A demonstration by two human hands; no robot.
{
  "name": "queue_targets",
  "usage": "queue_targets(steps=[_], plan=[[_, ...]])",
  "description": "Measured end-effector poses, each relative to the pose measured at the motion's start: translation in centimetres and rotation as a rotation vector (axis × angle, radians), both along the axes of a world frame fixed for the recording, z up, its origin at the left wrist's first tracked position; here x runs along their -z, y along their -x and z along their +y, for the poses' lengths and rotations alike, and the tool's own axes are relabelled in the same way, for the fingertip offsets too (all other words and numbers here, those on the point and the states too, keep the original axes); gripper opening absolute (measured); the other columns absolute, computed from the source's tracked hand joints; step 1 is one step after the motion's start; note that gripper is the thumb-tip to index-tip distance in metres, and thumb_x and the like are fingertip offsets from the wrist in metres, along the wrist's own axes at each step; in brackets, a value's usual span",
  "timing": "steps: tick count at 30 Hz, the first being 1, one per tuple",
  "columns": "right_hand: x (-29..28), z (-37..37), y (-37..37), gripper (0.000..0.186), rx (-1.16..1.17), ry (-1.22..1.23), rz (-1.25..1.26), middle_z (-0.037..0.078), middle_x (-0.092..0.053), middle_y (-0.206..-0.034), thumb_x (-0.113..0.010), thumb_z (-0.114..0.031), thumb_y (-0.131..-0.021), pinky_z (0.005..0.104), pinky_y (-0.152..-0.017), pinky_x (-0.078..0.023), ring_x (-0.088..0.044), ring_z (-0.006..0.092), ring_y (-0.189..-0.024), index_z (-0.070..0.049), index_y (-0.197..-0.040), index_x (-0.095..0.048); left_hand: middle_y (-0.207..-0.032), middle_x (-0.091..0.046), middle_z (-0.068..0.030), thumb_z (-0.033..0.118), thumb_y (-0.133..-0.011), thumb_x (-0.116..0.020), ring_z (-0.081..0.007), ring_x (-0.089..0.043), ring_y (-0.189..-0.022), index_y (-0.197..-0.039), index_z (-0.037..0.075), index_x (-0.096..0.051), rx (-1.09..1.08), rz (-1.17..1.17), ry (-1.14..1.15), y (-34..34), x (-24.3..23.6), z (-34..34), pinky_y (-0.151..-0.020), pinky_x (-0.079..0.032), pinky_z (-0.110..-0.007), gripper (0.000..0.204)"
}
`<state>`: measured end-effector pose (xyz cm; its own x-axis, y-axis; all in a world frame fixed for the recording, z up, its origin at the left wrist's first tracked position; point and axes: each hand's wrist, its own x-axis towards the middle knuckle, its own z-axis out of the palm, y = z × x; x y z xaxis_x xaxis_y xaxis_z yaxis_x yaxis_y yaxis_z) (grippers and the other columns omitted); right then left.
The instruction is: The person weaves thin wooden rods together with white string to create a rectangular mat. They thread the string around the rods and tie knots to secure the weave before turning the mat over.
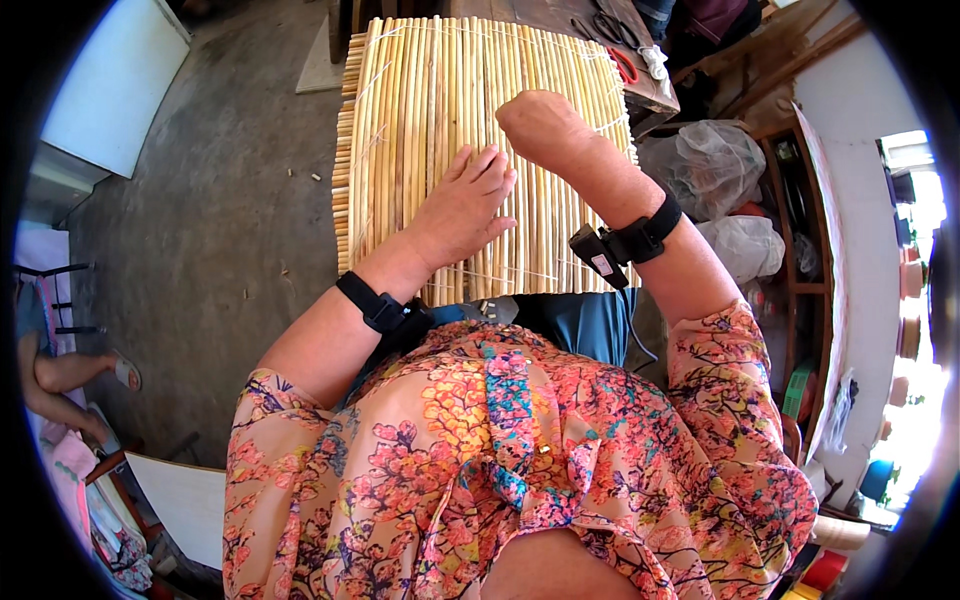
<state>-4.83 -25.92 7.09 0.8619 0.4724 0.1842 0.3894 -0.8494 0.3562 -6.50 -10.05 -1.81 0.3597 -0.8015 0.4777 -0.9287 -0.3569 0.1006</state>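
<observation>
Straw-coloured reed mat (pixel 420 120) lies flat; the left hand (pixel 462 203) presses on it with fingers spread wide, while the right hand (pixel 540 125) is fisted, holding nothing visible.

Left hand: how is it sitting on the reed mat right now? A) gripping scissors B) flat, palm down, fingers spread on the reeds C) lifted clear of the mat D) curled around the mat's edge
B: the left hand lies palm down with fingers spread on the reed mat.
</observation>
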Motion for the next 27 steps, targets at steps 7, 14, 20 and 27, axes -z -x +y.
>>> queue_targets(steps=[7, 14, 20, 27], plan=[[0.6, -0.3, -0.7, 0.009, 0.036, -0.024, 0.04, 0.013, -0.063, -0.069, -0.057, -0.009, -0.071, 0.0372, -0.059, -0.051, -0.064, 0.0286, -0.067, -0.006, -0.072, -0.065, -0.128, -0.04, -0.0162, 0.031, -0.079, -0.06, -0.0298, -0.028, -0.127, -0.122, -0.001, -0.045, -0.019, 0.0, -0.015, -0.5, 0.1, -0.2, -0.108, -0.018, -0.045, 0.056], [1.6, -3.6, 2.4, 0.034, 0.034, -0.749, 0.032, 0.016, -0.06, -0.1, -0.063, -0.012, -0.073, 0.0374, -0.074, -0.049, -0.059, 0.0328, -0.088, -0.005, -0.106, -0.058, -0.134, -0.037, -0.0183, 0.033, -0.082, -0.059, -0.0322, -0.027, -0.13, -0.129, 0.006, -0.042, 0.166, 0.291, 0.124, -2.1, -0.4, 1.3, -0.107, -0.021, -0.044, 0.057], [1.8, -9.4, 7.9, 0.043, 0.325, -0.988, -0.14, 0.015, -0.052, -0.112, -0.065, -0.011, -0.076, 0.0323, -0.072, -0.05, -0.06, 0.024, -0.09, -0.004, -0.116, -0.051, -0.129, -0.041, -0.0187, 0.019, -0.078, -0.065, -0.0307, -0.037, -0.123, -0.13, 0.008, -0.041, -0.09, 0.225, 0.463, -5.0, -2.0, 8.7, -0.105, -0.028, -0.035, 0.058], [9.6, -18.0, 12.3, 0.043, 0.664, -1.33, -0.037, 0.014, -0.061, -0.098, -0.064, -0.018, -0.08, 0.0279, -0.073, -0.047, -0.059, 0.0165, -0.084, 0.004, -0.114, -0.052, -0.126, -0.048, -0.016, 0.042, -0.08, -0.064, -0.022, -0.044, -0.118, -0.126, -0.004, -0.041, -0.369, 1.34, 0.784, -7.2, 4.1, 14.3, -0.099, -0.033, -0.033, 0.07]])
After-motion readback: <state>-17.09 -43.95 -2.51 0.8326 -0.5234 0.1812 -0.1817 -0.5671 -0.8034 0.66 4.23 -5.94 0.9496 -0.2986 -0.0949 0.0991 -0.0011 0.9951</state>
